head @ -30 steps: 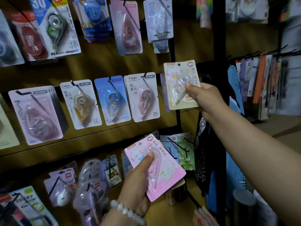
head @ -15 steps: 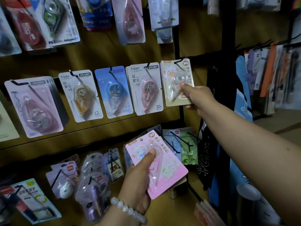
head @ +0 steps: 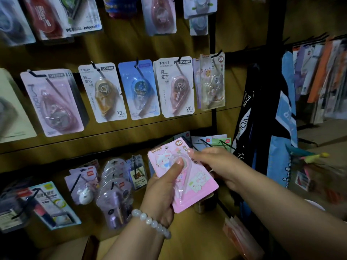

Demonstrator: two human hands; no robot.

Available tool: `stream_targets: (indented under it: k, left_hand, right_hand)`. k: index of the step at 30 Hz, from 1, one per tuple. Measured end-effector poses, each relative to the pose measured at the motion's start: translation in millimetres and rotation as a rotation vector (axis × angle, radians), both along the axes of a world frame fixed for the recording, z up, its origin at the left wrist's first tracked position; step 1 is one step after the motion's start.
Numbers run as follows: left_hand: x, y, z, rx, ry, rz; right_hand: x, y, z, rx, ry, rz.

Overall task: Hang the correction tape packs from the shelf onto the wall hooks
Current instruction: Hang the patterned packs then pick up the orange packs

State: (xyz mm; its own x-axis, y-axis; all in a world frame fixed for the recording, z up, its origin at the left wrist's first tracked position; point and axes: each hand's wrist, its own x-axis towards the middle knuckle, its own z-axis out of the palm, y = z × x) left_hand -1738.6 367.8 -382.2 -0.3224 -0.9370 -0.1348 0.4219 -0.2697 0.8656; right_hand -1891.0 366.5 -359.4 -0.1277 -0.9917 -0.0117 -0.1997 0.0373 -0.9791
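Right now left hand (head: pixel 165 186) grips the pink pack (head: pixel 183 175), thumb on its blister; right hand (head: pixel 216 164) pinches its top edge. Pack's long axis tilts up-left; target hook (head: pixel 216 54) sits above, nearer the right hand.

Pink pack (head: pixel 195 186): matt card, glossy clear plastic blister. Wall panel (head: pixel 131 44): wood-look, smooth.

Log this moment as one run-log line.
left hand: grips pink pack | right hand: fingers on pink pack's top edge | cream pack: on hook | next: likely hang pink pack
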Motion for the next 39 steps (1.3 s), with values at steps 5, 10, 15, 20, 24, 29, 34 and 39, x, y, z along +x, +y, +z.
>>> stream_targets:
  k: [5, 10, 15, 20, 24, 29, 34, 39]
  left_hand:
    - [2.8, 3.4, 1.3, 0.001, -0.034, 0.019]
    - [3.8, 5.7, 4.2, 0.002, -0.051, 0.001]
    - [4.1, 5.8, 3.2, 0.063, -0.033, 0.041]
    - [1.8, 7.6, 8.4, 0.126, 0.034, 0.078]
    - [0.2, 11.2, 12.4, 0.145, 0.059, 0.066]
    - [-0.7, 13.2, 14.0, 0.152, 0.029, 0.049]
    - [-0.5, 11.6, 14.1, 0.168, 0.023, 0.043]
    - [2.1, 8.2, 11.2, 0.168, 0.037, 0.051]
  right_hand:
    - [7.0, 6.5, -6.5, 0.017, -0.068, 0.031]
    - [0.0, 3.5, -7.0, -0.001, -0.158, -0.02]
    - [-14.7, 4.0, -3.2, -0.04, -0.231, -0.083]
    - [-35.8, 6.3, 21.2, -0.218, -0.297, -0.176]
    - [-52.1, 3.8, 63.7, -0.428, -0.296, -0.256]
    - [-64.7, -7.5, 112.8, -0.588, -0.277, -0.319]
    - [-70.4, -23.6, 130.0, -0.561, -0.28, -0.37]
    - [-71.3, -33.6, 118.6, -0.532, -0.287, -0.4]
